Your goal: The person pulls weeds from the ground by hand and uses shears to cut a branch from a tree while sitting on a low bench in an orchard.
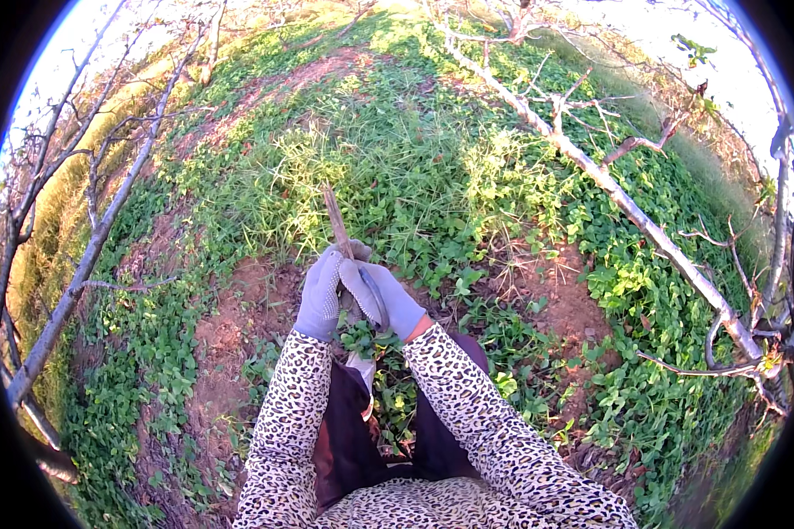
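Observation:
My left hand [320,294], in a pale grey glove with grip dots, is closed around the lower part of a weathered wooden stick [337,217]. The stick points up and away from me, its far end rough and split-looking. Pressed close beside it is my right hand [387,296], gloved alike, its fingers curled over a curved dark handle [375,296]. The gloves hide the rest of that tool, so its kind cannot be told. Where the stick meets the fingers, the two hands touch or overlap.
Bare tree branches rise at left [116,205], and a long leafless limb [642,221] slants across the right. Low green plants [397,172] cover much of the ground, with reddish soil [228,330] between them. A pale shoe [364,370] shows below my hands.

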### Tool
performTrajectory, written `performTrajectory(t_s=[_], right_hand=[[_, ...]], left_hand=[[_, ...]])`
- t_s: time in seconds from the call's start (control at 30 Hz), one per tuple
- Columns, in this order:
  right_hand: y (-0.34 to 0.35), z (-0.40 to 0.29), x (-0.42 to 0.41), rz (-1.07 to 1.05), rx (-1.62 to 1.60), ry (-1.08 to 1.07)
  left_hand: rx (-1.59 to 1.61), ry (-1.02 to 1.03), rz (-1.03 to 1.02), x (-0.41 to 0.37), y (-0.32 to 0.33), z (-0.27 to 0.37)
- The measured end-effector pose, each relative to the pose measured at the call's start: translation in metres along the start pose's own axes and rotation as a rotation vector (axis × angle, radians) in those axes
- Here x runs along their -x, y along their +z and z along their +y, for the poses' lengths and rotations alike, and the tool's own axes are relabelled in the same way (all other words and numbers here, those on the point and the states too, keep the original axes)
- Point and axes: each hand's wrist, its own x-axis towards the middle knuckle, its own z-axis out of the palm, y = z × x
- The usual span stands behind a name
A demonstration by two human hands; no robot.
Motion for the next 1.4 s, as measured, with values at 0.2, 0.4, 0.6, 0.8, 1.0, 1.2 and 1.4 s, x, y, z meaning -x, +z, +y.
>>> performTrajectory(t_s=[0.2, 0.4, 0.6, 0.8, 1.0, 1.2, 1.4], right_hand=[[0.005, -0.014, 0.002, 0.133, -0.115, 0.089], [0.003, -0.004, -0.006, 0.168, -0.104, 0.010], [-0.001, -0.001, 0.002, 0.063, -0.518, 0.114], [0.001, 0.014, -0.006, -0.015, -0.697, 0.021], [0.006, 0.012, -0.003, 0.045, -0.418, -0.038], [0.007, 0.005, -0.003, 0.131, -0.478, 0.052], [0.003, 0.005, -0.003, 0.133, -0.422, 0.022]], left_hand=[[0.174, 0.013, 0.039, -0.003, 0.005, -0.010], [0.247, 0.061, 0.078, -0.013, -0.001, -0.029], [0.324, -0.026, -0.022, -0.003, -0.005, -0.016], [0.323, -0.136, 0.049, -0.002, -0.002, -0.009], [0.232, -0.056, 0.158, -0.005, -0.004, -0.017], [0.268, -0.085, 0.080, -0.007, -0.009, -0.022], [0.300, -0.126, 0.098, -0.006, -0.002, -0.016]])
